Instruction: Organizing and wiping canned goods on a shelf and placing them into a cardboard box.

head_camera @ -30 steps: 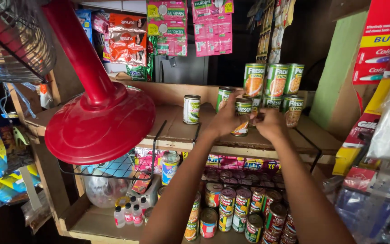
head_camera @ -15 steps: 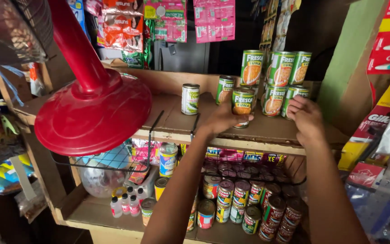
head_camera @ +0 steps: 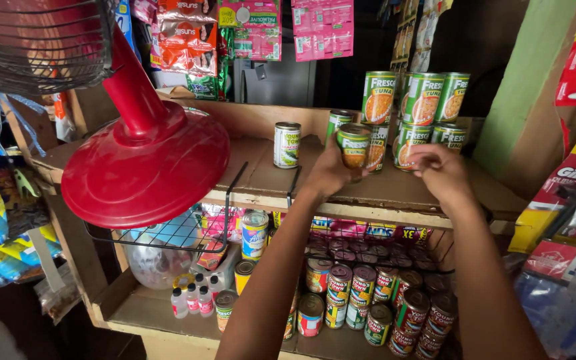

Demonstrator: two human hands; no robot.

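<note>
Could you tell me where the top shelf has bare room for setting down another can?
Bare shelf board lies between the red fan base and the lone can, and along the front edge below both hands. The right rear is crowded with stacked green cans.

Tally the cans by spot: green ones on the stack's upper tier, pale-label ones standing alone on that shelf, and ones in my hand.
Upper-tier green cans: 3
Lone pale-label can: 1
Held green can in left hand: 1
Total: 5
</note>
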